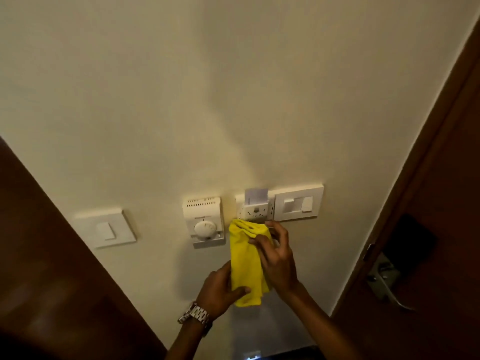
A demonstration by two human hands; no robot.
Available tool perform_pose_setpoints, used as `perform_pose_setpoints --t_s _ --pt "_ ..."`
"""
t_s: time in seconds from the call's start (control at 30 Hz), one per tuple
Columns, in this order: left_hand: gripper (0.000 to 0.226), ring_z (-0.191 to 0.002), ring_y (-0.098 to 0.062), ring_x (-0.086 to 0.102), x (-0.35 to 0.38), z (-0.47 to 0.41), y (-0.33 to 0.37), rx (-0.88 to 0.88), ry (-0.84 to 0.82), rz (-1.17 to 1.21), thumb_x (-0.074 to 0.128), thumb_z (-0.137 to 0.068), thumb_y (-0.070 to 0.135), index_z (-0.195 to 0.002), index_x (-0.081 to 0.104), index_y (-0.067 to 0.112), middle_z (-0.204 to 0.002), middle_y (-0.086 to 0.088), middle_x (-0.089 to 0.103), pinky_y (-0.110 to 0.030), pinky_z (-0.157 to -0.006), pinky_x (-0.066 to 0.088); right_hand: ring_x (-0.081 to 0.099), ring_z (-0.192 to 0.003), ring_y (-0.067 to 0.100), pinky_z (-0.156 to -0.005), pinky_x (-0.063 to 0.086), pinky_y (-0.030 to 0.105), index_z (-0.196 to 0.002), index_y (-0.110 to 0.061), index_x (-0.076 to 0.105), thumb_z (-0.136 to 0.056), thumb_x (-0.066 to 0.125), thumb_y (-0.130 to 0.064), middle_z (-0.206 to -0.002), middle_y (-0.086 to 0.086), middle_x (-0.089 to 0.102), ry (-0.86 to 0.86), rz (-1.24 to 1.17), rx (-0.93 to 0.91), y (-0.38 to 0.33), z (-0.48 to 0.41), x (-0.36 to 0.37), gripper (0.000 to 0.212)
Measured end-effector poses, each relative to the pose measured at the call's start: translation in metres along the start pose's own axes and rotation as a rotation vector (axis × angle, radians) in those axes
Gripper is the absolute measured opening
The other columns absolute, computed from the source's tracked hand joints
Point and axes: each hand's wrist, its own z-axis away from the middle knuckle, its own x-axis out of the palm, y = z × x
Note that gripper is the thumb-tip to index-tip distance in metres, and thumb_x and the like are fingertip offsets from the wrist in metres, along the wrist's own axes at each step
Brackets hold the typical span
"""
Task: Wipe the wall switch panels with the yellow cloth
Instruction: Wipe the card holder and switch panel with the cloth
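Both hands hold the yellow cloth (246, 258) stretched lengthwise against the wall; my left hand (220, 287) grips its lower end for tension; my right hand (276, 258) pinches the top, bunched just under the key-card panel (255, 210), probably touching its lower edge, between the thermostat (205, 220) and the double switch (298, 205).

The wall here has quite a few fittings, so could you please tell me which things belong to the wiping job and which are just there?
Part of the job:
yellow cloth, held by left hand and right hand
single switch panel
key-card panel
double switch panel

Just there:
thermostat
wristwatch
door handle
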Motion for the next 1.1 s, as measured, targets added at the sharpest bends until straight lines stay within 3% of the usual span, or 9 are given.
perform_pose_setpoints --t_s 0.07,0.17,0.3,0.4,0.53,0.63,0.7,0.8,1.1 --pt "0.079 -0.113 -0.018 0.071 -0.004 -0.006 0.019 0.019 -0.003 -0.083 0.089 -0.085 0.047 -0.152 0.052 0.027 -0.133 0.006 0.072 -0.031 -0.092 0.059 0.061 -0.120 0.008 -0.100 0.055 0.039 -0.125 -0.062 0.048 -0.089 0.066 -0.063 -0.131 -0.020 0.058 0.015 -0.027 0.001 0.001 -0.012 -0.006 0.041" --pt "0.066 -0.100 -0.016 0.074 -0.005 -0.012 0.038 -0.037 -0.038 -0.150 0.089 -0.084 0.048 -0.140 0.060 0.027 -0.120 0.004 0.076 -0.029 -0.087 0.060 0.059 -0.116 0.029 -0.091 0.052 0.040 -0.109 -0.024 0.074 -0.088 0.082 -0.027 -0.126 0.011 0.064 0.196 0.144 -0.050 0.001 -0.033 -0.009 0.022" --pt "0.033 -0.087 -0.014 0.077 -0.027 -0.006 0.066 -0.160 -0.132 -0.372 0.080 -0.089 0.057 -0.086 0.072 0.025 -0.091 -0.002 0.082 -0.036 -0.090 0.063 0.056 -0.102 0.030 -0.080 0.052 0.040 -0.099 -0.017 0.077 -0.093 0.067 -0.029 -0.109 0.015 0.069 0.276 0.199 -0.009 -0.011 -0.037 -0.001 0.017" --pt "0.045 -0.059 -0.011 0.074 -0.078 -0.007 0.113 0.018 0.027 -0.331 0.071 -0.090 0.052 -0.058 0.068 0.020 -0.063 0.003 0.076 -0.033 -0.069 0.064 0.057 -0.102 0.029 -0.079 0.057 0.042 -0.105 -0.014 0.077 -0.092 0.069 -0.021 -0.111 0.014 0.067 0.289 0.198 -0.016 -0.013 -0.031 0.006 0.017" --pt "0.031 -0.074 -0.010 0.069 -0.162 -0.023 0.203 0.604 0.773 -0.491 0.058 -0.091 0.054 -0.095 0.072 0.026 -0.086 0.012 0.076 -0.035 -0.067 0.059 0.060 -0.126 0.033 -0.101 0.049 0.043 -0.121 -0.011 0.073 -0.102 0.053 -0.018 -0.133 0.017 0.066 0.325 0.199 0.009 -0.022 -0.017 0.030 0.029" --pt "0.045 -0.131 -0.032 0.062 -0.217 -0.069 0.250 0.884 1.147 -0.823 0.057 -0.106 0.042 -0.137 0.063 0.009 -0.141 -0.012 0.066 -0.045 -0.106 0.053 0.044 -0.143 0.037 -0.110 0.043 0.052 -0.148 -0.012 0.050 -0.108 0.037 -0.027 -0.148 0.018 0.053 0.257 0.249 -0.055 -0.019 -0.002 0.044 0.044" --pt "0.068 -0.154 -0.039 0.037 -0.240 -0.094 0.261 0.787 1.187 -0.964 0.052 -0.108 0.049 -0.156 0.045 0.001 -0.165 -0.019 0.041 -0.058 -0.126 0.035 0.029 -0.149 0.034 -0.109 0.037 0.055 -0.158 -0.013 0.028 -0.109 0.029 -0.035 -0.153 0.018 0.046 0.165 0.274 -0.065 -0.014 0.000 0.049 0.053" --pt "0.083 -0.159 -0.041 0.026 -0.247 -0.115 0.248 0.727 1.254 -1.104 0.047 -0.107 0.061 -0.164 0.030 0.004 -0.171 -0.019 0.027 -0.062 -0.130 0.022 0.020 -0.150 0.035 -0.116 0.027 0.053 -0.162 -0.013 0.010 -0.110 0.026 -0.042 -0.164 0.018 0.024 0.137 0.243 -0.063 -0.007 0.001 0.061 0.062" --pt "0.081 -0.158 -0.039 0.029 -0.248 -0.129 0.240 0.774 1.351 -1.120 0.041 -0.106 0.063 -0.165 0.029 0.009 -0.170 -0.017 0.031 -0.060 -0.129 0.024 0.020 -0.153 0.040 -0.114 0.040 0.060 -0.161 -0.010 0.015 -0.107 0.043 -0.041 -0.168 0.018 0.014 0.260 0.189 -0.020 -0.015 -0.018 0.084 0.068"
